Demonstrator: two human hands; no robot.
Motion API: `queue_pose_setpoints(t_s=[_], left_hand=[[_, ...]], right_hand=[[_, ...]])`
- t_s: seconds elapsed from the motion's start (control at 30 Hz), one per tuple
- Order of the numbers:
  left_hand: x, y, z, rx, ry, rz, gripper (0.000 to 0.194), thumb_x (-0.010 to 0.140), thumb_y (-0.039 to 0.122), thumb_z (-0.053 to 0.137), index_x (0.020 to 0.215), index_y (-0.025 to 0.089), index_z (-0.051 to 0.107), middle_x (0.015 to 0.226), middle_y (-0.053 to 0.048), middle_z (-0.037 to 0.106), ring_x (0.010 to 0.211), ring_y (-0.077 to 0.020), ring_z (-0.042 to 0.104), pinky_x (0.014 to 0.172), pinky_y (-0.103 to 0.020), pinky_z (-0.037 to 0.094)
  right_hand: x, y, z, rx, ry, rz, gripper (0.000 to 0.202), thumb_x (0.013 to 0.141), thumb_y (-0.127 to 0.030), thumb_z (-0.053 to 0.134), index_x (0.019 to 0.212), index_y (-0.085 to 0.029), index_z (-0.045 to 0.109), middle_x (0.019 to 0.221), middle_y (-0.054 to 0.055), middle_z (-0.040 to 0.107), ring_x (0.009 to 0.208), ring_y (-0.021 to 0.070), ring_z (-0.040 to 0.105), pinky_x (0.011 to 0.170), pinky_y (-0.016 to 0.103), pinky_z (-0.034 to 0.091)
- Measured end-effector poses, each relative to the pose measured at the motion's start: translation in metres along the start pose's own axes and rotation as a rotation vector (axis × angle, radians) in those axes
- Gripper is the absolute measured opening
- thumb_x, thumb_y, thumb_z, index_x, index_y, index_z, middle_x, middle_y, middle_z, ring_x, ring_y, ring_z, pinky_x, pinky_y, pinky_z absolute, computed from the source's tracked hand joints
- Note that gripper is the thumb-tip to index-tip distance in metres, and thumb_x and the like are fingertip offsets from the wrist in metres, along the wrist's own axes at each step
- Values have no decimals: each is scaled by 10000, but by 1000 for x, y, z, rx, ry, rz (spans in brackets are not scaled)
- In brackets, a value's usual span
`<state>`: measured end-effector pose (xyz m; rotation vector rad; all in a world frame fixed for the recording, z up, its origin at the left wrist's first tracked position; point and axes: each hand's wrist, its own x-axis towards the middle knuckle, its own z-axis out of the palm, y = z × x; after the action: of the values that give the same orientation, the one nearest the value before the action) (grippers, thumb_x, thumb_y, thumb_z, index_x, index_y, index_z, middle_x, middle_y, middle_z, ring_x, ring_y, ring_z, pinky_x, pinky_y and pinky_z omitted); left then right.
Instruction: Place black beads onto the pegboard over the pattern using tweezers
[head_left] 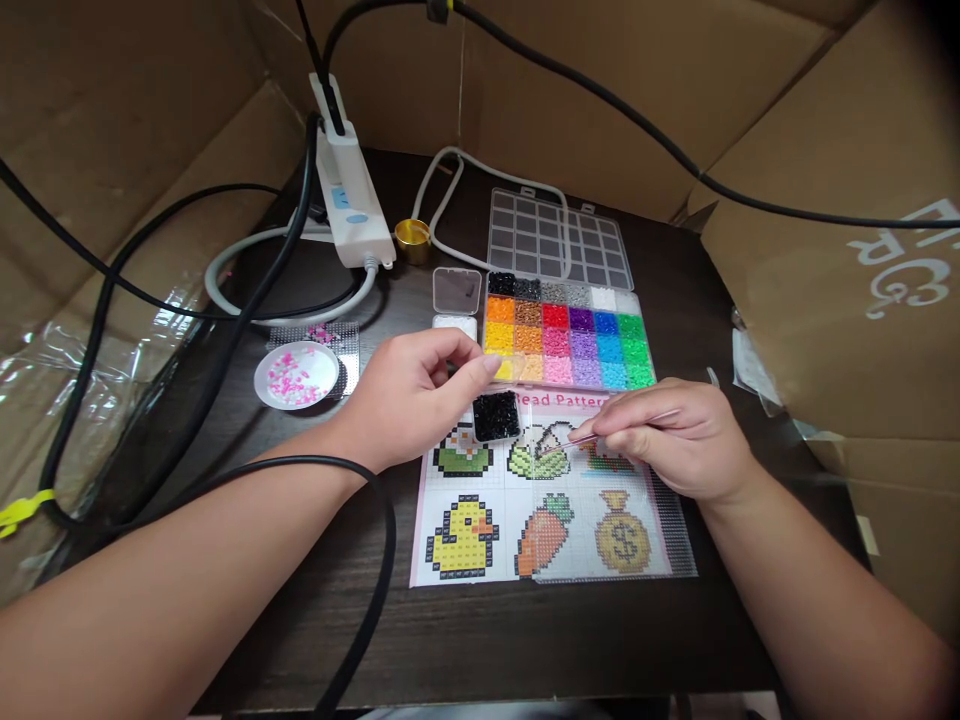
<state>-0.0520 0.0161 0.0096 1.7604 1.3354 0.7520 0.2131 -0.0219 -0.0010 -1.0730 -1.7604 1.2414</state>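
My right hand [667,435] is closed on thin tweezers [581,438], whose tips point down-left over the green figure on the bead pattern sheet [506,530]. A clear pegboard [675,540] lies over part of the sheet. My left hand [427,385] is pinched at the lid edge of a small box of black beads [496,415], near the sheet's top edge. Behind the sheet sits the sorted bead case [570,330], with many colours in its compartments and its clear lid [561,235] folded back.
A white dish [297,375] of pink and white beads stands at the left on another pegboard [349,350]. Behind are a power strip [360,210], a gold cup [412,240] and a small white-filled box [454,325]. Black cables [386,560] cross above my left forearm; cardboard walls surround the table.
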Motion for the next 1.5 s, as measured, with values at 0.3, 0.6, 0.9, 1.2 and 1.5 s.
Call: queue_pose_setpoints(t_s=[0.3, 0.6, 0.9, 1.2, 1.5], left_hand=[[-1, 0, -1, 8, 2, -2, 321, 843, 454, 571, 737, 159, 637, 629, -22, 621, 576, -132, 551, 520, -243, 407], [0, 0, 1, -4, 12, -17, 316, 831, 459, 576, 741, 163, 643, 630, -28, 622, 578, -140, 561, 504, -247, 402], [-1, 1, 1, -22, 9, -10, 309, 829, 449, 580, 741, 158, 641, 616, -25, 618, 562, -136, 551, 504, -250, 403], [-1, 0, 0, 18, 6, -4, 326, 837, 457, 568, 732, 156, 633, 614, -15, 601, 564, -125, 523, 503, -240, 371], [-1, 0, 0, 24, 2, -8, 335, 833, 467, 553, 727, 158, 631, 599, -5, 575, 542, -113, 475, 490, -240, 346]], right_hand=[[2, -1, 3, -27, -9, -12, 78, 807, -221, 715, 847, -226, 782, 838, 57, 786, 686, 184, 738, 562, 266, 596], [3, 1, 2, -41, -52, -3, 86, 805, -218, 718, 858, -234, 784, 846, 55, 786, 710, 192, 736, 603, 291, 603], [2, -1, 3, -33, -29, 49, 81, 806, -251, 721, 854, -237, 785, 852, 58, 786, 709, 197, 739, 598, 295, 608], [0, 0, 11, 52, 167, 30, 105, 799, -219, 732, 883, -248, 786, 737, 33, 766, 490, 116, 631, 424, 219, 499], [6, -4, 30, -35, 309, 31, 87, 771, -197, 743, 845, -221, 782, 540, -10, 677, 405, 85, 550, 378, 190, 443]])
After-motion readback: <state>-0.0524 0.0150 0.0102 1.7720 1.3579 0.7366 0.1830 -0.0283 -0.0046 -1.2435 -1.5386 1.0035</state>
